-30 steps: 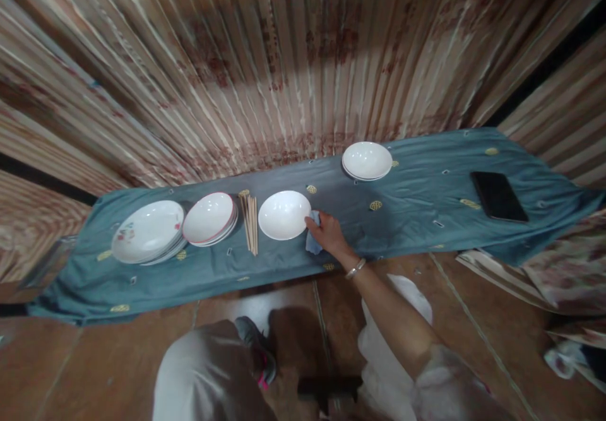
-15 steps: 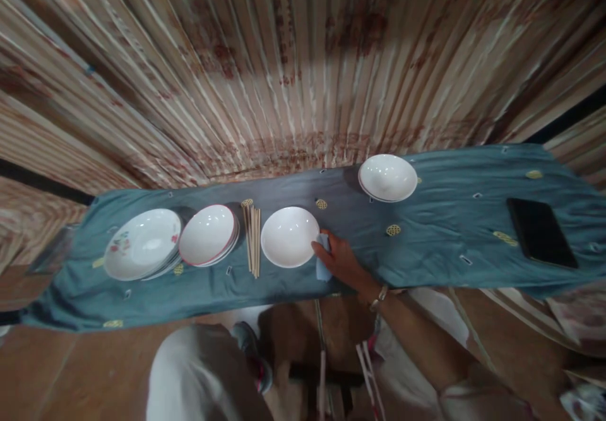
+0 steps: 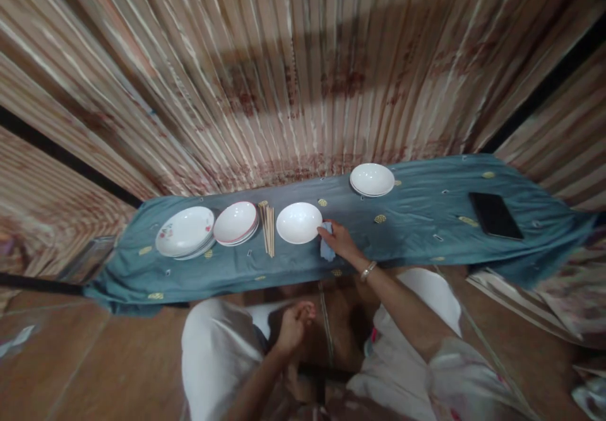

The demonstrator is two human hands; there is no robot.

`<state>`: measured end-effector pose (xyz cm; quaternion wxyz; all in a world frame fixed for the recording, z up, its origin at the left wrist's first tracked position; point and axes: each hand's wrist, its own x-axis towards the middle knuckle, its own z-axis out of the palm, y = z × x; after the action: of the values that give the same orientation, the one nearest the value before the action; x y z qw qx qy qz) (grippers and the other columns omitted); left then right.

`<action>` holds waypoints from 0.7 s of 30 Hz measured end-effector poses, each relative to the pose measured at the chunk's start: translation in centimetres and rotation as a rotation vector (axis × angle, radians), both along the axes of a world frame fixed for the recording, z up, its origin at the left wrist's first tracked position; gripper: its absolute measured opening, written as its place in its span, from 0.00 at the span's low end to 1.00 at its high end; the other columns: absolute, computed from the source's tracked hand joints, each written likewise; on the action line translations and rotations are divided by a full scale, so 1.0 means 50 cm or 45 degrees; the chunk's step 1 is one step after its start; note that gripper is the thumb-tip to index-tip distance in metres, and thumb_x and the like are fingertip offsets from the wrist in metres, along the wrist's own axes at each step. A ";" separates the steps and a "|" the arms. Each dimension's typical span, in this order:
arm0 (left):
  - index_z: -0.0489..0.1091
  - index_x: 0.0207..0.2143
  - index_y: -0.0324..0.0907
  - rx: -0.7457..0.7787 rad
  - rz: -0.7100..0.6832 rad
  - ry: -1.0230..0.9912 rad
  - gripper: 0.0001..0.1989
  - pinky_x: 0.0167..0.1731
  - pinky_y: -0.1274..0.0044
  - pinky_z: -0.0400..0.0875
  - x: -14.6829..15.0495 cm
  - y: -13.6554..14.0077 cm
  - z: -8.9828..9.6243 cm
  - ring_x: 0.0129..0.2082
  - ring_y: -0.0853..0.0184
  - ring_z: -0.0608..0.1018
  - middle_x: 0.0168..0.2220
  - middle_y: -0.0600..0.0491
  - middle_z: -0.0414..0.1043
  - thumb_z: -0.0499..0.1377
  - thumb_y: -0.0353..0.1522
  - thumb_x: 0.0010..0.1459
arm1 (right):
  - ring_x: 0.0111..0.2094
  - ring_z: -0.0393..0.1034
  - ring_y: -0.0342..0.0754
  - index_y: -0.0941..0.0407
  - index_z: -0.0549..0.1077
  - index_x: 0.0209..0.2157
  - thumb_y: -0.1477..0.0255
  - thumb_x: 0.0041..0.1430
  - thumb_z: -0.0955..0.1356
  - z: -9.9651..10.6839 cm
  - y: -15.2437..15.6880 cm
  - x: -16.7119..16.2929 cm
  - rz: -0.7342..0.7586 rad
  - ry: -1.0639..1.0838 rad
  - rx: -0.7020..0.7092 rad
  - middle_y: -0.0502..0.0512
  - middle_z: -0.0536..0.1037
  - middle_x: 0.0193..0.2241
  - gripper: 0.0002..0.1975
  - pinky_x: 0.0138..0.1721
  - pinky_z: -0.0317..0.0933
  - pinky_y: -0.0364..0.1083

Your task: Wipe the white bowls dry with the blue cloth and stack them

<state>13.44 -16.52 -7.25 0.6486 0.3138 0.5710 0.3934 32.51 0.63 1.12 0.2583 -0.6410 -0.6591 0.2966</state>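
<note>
Background: a pleated curtain (image 3: 303, 93), beige and brown with reddish print, behind a long narrow table dressed in a teal tablecloth (image 3: 416, 219) with yellow motifs. Brown tiled floor (image 3: 57, 364) below.

White bowl (image 3: 299, 222), one: on the tablecloth near the middle, ahead of the seated person, directly to the left of the right hand and beyond the left hand.

Right hand (image 3: 341, 241), with bracelet (image 3: 368, 271) at the wrist: reaches in from the right over the table's near edge; fingers drawn together on a blue rag (image 3: 326, 244), thumb at the bowl's right rim. Whether the grip also takes in the rim cannot be told. The rag hangs just beside the bowl.

Left hand (image 3: 296, 323): above the lap, short of the table and well apart from the bowl; fingers loosely curled. Whether anything is inside cannot be told.

Chopsticks (image 3: 268, 230), one bundle: just left of the bowl, roughly lengthwise toward the person.

Red-rimmed bowls (image 3: 235, 222), stacked: left of the chopsticks.

Flowered plates (image 3: 185, 231), stacked: farthest left, beside the red-rimmed bowls.

White bowls (image 3: 372, 180), nested: at the far edge, beyond the right hand.

Black tablet (image 3: 495, 215), one: flat, toward the right end.
</note>
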 end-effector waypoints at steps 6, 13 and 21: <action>0.67 0.48 0.40 0.091 0.323 -0.292 0.21 0.42 0.68 0.80 -0.038 0.173 0.118 0.37 0.60 0.85 0.40 0.45 0.80 0.70 0.32 0.55 | 0.47 0.80 0.51 0.58 0.77 0.49 0.66 0.70 0.65 0.051 0.023 0.001 0.050 -0.129 0.023 0.60 0.85 0.44 0.14 0.48 0.66 0.43; 0.69 0.48 0.38 0.001 0.362 -0.325 0.14 0.52 0.66 0.79 0.011 0.283 0.160 0.44 0.58 0.85 0.48 0.38 0.78 0.63 0.27 0.60 | 0.51 0.79 0.51 0.60 0.77 0.51 0.70 0.69 0.65 0.046 0.033 -0.004 0.092 -0.166 -0.032 0.63 0.83 0.49 0.15 0.50 0.66 0.43; 0.71 0.47 0.42 0.059 0.339 -0.314 0.21 0.53 0.65 0.80 0.002 0.308 0.157 0.48 0.59 0.83 0.46 0.48 0.81 0.63 0.21 0.50 | 0.53 0.78 0.57 0.64 0.69 0.61 0.66 0.70 0.64 0.041 0.034 0.016 0.041 -0.150 0.029 0.69 0.82 0.51 0.24 0.54 0.66 0.48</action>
<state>13.55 -1.10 0.62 0.6486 0.1996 0.5144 0.5243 33.28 2.32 3.15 0.2217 -0.6435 -0.6868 0.2550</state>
